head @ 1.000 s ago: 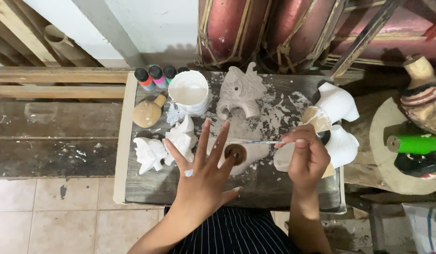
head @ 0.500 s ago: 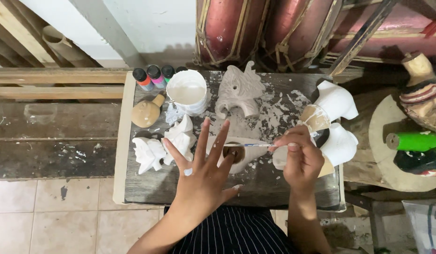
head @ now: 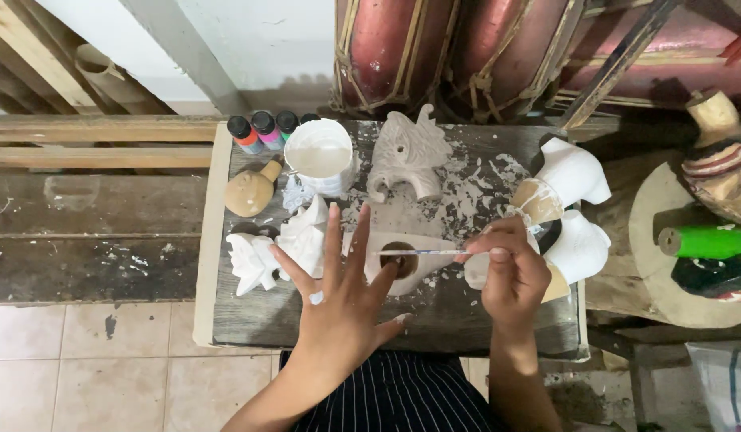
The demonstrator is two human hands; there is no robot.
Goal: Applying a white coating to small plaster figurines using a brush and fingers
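White primer covers most carvings I see — right hand [head: 510,276] pinches a thin brush [head: 422,253], left hand [head: 342,292] splayed wide on the half-coated piece [head: 410,244] — grey carving [head: 406,156] far side unpainted.

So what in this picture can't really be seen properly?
All in the head view:
- The white piece on the table: the spread left hand hides most of it.
- The brush tip: too small to tell whether it touches the piece.
- What the right hand holds besides the brush: hidden by its fingers.
- The green-handled thing: cut off by the right edge.
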